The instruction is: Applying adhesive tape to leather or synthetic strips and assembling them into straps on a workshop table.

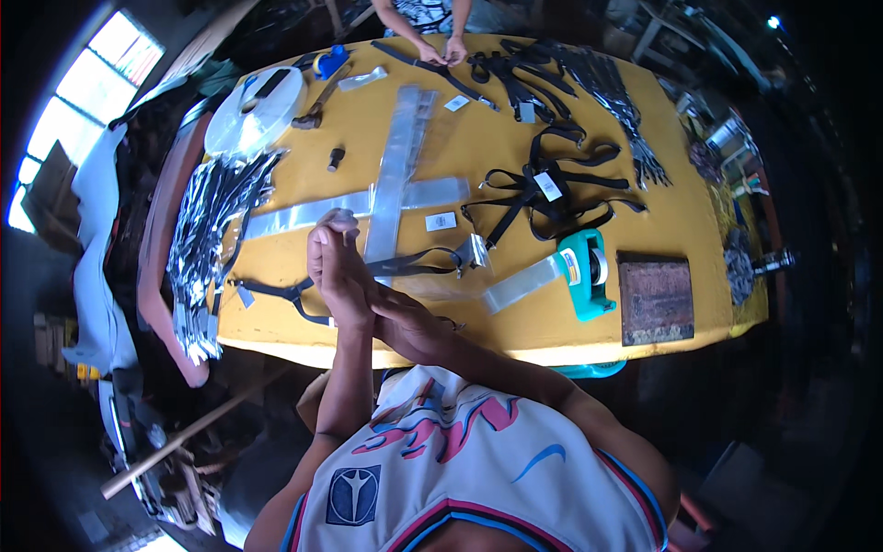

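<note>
My left hand (338, 276) is raised over the near side of the table with its fingers curled closed. A small shiny, clear-looking bit (343, 221) shows at its fingertips, too small to name for sure. Against the left wrist rests my right hand (409, 327), its visible fingers stretched out and the rest hidden behind the wrist. Beneath both hands runs a black strap (414, 267) with a metal-looking end. Just beyond lie crossed clear plastic sleeves (391, 184) and a white label card (441, 221).
Black strap harnesses (543, 189) spread to the right, near a green tape dispenser (587, 276) and a dark wooden block (656, 299). Bundled straps in plastic (207, 248), a white roll (258, 110) and a hammer (313, 115) lie left. Across the yellow table (303, 166), another person's hands (446, 52) handle a strap.
</note>
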A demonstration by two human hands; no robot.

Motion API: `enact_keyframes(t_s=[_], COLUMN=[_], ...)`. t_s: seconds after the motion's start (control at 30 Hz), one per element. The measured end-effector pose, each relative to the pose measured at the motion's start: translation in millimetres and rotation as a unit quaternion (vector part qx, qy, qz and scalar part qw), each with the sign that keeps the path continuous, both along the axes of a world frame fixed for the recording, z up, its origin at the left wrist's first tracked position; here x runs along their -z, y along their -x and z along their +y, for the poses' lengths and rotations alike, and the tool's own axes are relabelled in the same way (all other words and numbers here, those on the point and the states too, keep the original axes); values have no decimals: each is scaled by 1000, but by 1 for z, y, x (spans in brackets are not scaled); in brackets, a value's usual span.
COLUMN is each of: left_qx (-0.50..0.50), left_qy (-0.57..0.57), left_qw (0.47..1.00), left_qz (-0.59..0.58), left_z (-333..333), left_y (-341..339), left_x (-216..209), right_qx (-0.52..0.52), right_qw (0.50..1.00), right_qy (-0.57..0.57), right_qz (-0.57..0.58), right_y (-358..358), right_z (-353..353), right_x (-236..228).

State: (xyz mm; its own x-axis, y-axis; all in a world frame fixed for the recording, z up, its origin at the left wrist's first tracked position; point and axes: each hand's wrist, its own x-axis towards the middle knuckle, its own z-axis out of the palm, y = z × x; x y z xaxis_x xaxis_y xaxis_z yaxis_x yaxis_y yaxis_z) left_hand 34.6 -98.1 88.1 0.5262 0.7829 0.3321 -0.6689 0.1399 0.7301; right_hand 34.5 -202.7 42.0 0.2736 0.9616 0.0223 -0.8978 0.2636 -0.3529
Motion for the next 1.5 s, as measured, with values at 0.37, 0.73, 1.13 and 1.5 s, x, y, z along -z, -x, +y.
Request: enact_keyframes(t_s=[0.37, 0.73, 1.13, 1.5], left_qx=[52, 103, 70, 30], left_qy=[-112, -255, -315, -271], left_qw=[992, 961, 942, 958], left_qz=[35, 15, 94, 84], left_z=[54, 27, -3, -3], left_y=[15, 6, -6, -16], left_x=[4, -1, 6, -2], right_qx=[118, 143, 238, 160], right_qw=[988, 983, 845, 974], right_qy=[103, 23, 84, 21], right_qz=[-6, -111, -472, -157], right_y=[28, -1, -5, -6], right_z=[69, 49, 10, 12], right_x=[3, 21, -1, -8])
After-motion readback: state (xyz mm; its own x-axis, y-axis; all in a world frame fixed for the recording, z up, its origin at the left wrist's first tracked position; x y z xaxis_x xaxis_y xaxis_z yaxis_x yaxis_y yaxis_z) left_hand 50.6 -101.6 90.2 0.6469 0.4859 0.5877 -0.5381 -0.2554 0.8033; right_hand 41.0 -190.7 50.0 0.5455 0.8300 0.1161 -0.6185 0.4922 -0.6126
